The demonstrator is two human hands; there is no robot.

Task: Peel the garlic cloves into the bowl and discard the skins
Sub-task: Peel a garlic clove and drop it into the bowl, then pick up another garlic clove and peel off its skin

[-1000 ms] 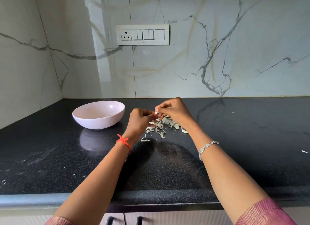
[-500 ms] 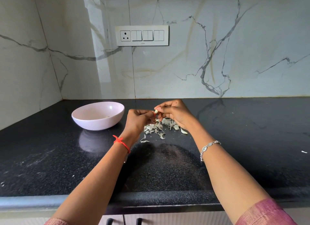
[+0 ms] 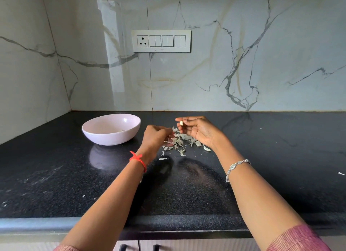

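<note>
**Clove pinched at the fingertips, skins loose beneath**

The right hand [image 3: 198, 131] pinches a small pale garlic clove [image 3: 181, 123] between thumb and forefinger, its other fingers loosely spread behind; the clove looks mostly bare, though any skin left on its hidden side cannot be judged. The left hand [image 3: 155, 138] sits just to the left of those fingertips with its back to the camera and its fingers curled downward; whether they hold a scrap of peel cannot be told. The skins [image 3: 179, 143] lie scattered on the countertop [image 3: 271, 157] directly below and between both sets of fingers; the bowl [image 3: 110, 139] stands beyond the left knuckles, well to the left of the pinched clove, with something pale lying inside it.

The likely next move is carrying the clove across to the bowl; the risks follow from that. The pinch is a light one on a small, smooth clove, so it could slip and fall into the skins below the fingers, where it would be hard to pick out; a fragment still clinging could ride into the bowl with it; and the papery skins are light, so a quick sweep of either hand could scatter them further.
</note>
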